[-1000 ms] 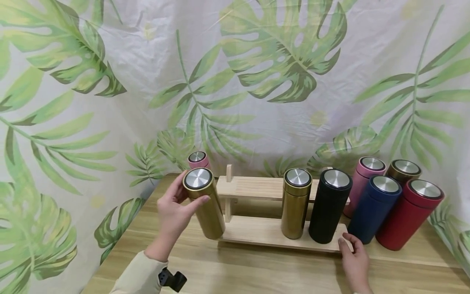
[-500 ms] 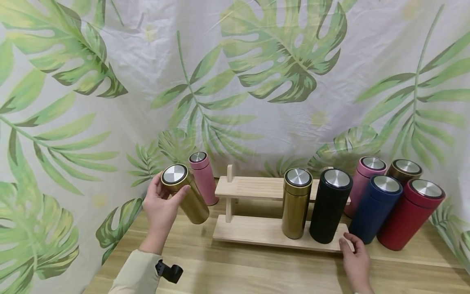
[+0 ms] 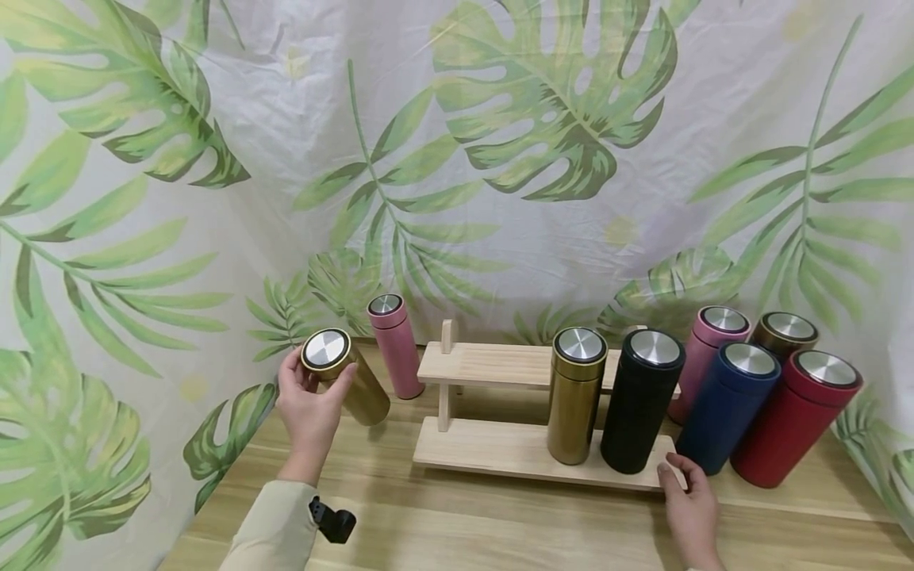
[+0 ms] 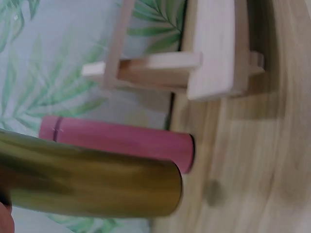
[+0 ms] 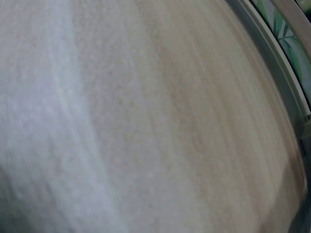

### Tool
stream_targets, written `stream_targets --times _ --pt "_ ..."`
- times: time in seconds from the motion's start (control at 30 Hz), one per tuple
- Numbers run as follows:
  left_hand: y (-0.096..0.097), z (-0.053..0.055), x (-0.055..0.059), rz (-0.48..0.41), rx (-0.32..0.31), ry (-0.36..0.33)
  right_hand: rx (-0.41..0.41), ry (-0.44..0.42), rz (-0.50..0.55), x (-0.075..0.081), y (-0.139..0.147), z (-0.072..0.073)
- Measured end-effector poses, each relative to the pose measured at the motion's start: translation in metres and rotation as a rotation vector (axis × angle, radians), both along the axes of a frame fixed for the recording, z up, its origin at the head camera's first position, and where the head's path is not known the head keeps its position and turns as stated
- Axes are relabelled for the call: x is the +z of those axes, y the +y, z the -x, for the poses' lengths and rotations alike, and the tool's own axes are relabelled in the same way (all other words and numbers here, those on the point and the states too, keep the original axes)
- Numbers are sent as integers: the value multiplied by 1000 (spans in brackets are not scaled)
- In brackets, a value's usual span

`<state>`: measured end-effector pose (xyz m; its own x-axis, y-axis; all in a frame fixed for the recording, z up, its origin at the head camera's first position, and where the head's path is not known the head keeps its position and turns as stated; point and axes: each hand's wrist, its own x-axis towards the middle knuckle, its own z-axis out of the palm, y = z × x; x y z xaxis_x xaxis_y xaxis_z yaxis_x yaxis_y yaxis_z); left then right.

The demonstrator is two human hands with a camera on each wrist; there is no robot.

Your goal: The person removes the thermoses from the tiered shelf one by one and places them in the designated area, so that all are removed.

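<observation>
My left hand (image 3: pixel 312 412) grips a gold thermos bottle (image 3: pixel 366 392) near its steel-topped lid, to the left of a two-tier wooden shelf (image 3: pixel 485 446). A slim pink thermos (image 3: pixel 397 353) stands just behind it. In the left wrist view the gold bottle (image 4: pixel 112 182) overlaps the pink one (image 4: pixel 131 141); whether its base touches the table I cannot tell. My right hand (image 3: pixel 691 507) holds the front right corner of the lower tier, thumb and fingers about the board's end. On that tier stand a second gold thermos (image 3: pixel 574 412) and a black thermos (image 3: pixel 639 412).
Right of the shelf stand a blue thermos (image 3: pixel 728 412), a red thermos (image 3: pixel 793 424), another pink thermos (image 3: pixel 703 341) and a bronze-brown thermos (image 3: pixel 774 333). A leaf-print curtain (image 3: pixel 514 238) hangs behind the wooden table (image 3: pixel 457 523). The right wrist view shows mostly blurred wood.
My left hand has carried the gold thermos off the lower tier's left end, leftward and back, uncovering the slim pink thermos. The right hand has kept its place at the shelf corner.
</observation>
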<state>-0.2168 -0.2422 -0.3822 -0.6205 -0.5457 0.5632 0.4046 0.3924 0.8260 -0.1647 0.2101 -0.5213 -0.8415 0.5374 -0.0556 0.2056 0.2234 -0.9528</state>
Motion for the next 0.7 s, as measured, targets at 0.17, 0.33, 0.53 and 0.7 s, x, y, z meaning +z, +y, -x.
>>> stream_targets --times 0.17,0.33,0.53,0.7 --pt "-4 13 -14 -40 -10 -6 15 0 12 2 3 -1" --pt "-7 25 -25 -22 9 -4 18 -1 1 2 5 -1" --pt "-13 32 -35 6 57 1 5 -3 -35 1 2 -1" --pt "-17 35 -45 -47 40 26 18 14 -30 0 1 0"
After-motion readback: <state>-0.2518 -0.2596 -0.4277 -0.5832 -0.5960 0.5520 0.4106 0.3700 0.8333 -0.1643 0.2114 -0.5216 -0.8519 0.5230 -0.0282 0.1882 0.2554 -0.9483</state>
